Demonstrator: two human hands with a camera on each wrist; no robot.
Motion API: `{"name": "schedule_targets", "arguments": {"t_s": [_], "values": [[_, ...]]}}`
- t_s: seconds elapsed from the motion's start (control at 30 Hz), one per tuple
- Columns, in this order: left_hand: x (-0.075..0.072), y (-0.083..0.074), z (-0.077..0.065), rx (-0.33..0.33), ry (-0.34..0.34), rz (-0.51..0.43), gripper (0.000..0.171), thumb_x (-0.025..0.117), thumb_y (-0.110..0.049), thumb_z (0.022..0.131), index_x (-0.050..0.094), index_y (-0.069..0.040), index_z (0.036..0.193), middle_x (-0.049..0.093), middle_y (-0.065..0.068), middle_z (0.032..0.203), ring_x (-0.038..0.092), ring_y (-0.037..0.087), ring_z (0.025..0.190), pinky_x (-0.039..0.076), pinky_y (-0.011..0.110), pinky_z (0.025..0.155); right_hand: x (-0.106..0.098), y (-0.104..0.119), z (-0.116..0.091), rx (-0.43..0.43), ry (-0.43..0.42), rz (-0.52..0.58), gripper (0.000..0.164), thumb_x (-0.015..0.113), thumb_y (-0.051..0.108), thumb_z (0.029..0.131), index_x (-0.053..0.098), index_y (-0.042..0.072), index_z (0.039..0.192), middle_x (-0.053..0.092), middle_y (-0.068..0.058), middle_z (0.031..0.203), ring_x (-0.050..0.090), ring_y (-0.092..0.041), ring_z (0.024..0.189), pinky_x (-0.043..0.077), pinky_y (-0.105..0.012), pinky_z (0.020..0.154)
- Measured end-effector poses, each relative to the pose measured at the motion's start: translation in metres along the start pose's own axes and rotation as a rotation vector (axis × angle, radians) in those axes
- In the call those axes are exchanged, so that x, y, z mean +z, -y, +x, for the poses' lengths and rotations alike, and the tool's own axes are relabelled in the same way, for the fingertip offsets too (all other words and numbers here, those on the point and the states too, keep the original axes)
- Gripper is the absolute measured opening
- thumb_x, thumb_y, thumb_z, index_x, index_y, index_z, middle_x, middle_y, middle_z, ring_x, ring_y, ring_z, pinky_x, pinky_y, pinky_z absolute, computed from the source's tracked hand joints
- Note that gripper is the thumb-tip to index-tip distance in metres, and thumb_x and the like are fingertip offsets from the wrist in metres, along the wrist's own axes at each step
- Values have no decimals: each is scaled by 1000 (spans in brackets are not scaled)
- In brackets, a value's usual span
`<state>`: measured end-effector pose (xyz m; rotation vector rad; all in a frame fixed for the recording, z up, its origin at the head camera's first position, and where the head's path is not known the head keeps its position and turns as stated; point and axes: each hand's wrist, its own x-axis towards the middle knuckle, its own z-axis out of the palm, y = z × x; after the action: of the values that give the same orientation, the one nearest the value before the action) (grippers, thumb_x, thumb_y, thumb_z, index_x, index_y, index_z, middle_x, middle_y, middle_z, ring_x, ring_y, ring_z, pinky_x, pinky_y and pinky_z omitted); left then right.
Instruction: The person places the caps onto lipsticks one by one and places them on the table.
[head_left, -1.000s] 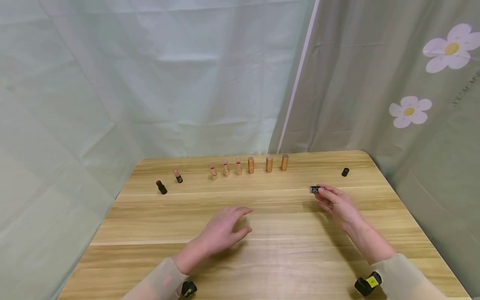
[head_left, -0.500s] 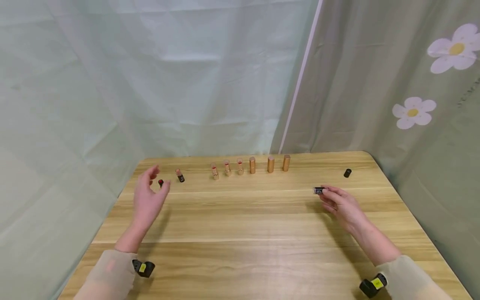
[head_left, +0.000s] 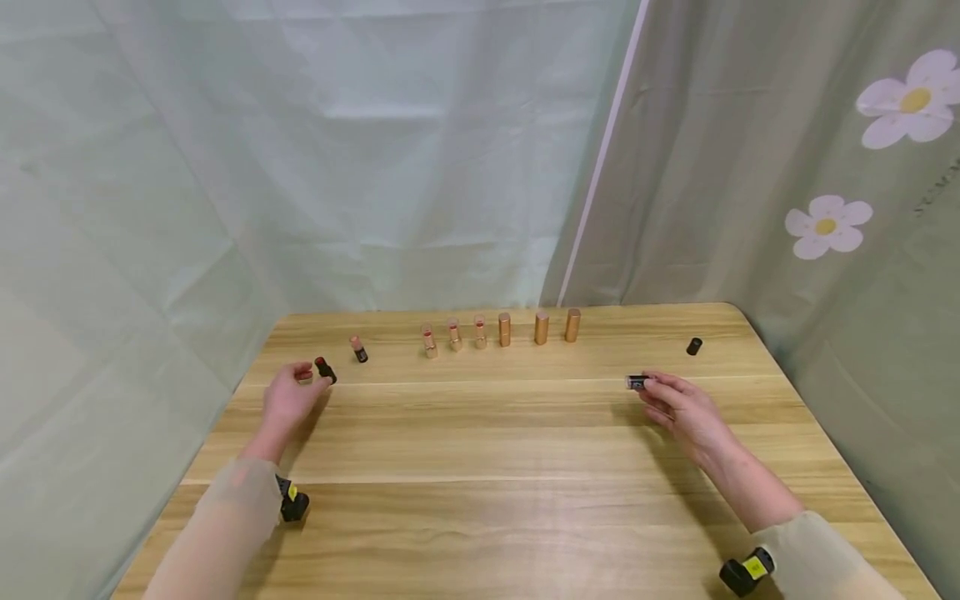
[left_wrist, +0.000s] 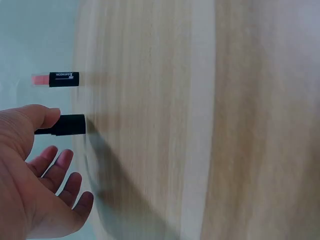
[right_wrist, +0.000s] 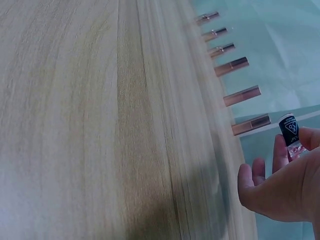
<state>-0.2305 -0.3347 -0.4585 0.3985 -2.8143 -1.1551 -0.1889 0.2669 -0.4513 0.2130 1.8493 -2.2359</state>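
My left hand [head_left: 287,402] is at the far left of the table, right at a standing black lipstick [head_left: 326,370] with a dark red tip. In the left wrist view its thumb [left_wrist: 49,118] overlaps the black tube, while the other fingers are spread and bent below it. A pink lipstick with a black base [left_wrist: 64,79] stands just beyond. Over the right side of the table, my right hand [head_left: 686,414] pinches a small black lipstick tube with a clear end [right_wrist: 289,127] between thumb and fingers, held sideways above the wood.
Along the back edge of the table [head_left: 510,517] stand three clear-capped lipsticks [head_left: 454,336] and three closed copper-coloured lipsticks [head_left: 542,328]. A short black cylinder, like a cap, [head_left: 694,346] is at the back right. Curtains [head_left: 420,167] hang behind and beside the table.
My left hand has moved from the middle of the table to the far left, lowering beside the black lipstick. My right hand stays nearly still with its lipstick.
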Motion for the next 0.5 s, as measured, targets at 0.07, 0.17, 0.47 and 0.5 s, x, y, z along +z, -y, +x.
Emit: {"name": "schedule_targets", "arguments": {"t_s": [0.07,0.17,0.47,0.5], "values": [[1,0,2,-19,-6,21,67,58,-39,89,37,2,137,47,23,130,43,40,117,35,52,96,0,-1,1,4,-2,-1,60,60,28,91,37,1,139,56,2,112,49,-19,116,34,-40,103],[2,-3,2,-30,-22,51,63,58,-38,88,40,2,135,50,22,128,41,41,117,32,52,97,1,-1,2,15,-8,-4,61,59,28,91,35,0,140,55,2,114,45,-22,120,32,-40,103],[7,-1,7,-78,-50,114,60,56,-44,88,45,-5,132,53,15,126,33,43,116,26,56,91,1,0,2,26,-18,-13,64,60,29,91,32,0,141,53,1,116,46,-21,118,30,-41,105],[7,-1,7,-82,-49,116,61,56,-44,87,45,-5,132,53,15,125,33,43,116,26,56,90,1,0,1,25,-19,-13,64,60,29,91,33,0,141,53,1,116,46,-21,117,31,-41,104]]}}
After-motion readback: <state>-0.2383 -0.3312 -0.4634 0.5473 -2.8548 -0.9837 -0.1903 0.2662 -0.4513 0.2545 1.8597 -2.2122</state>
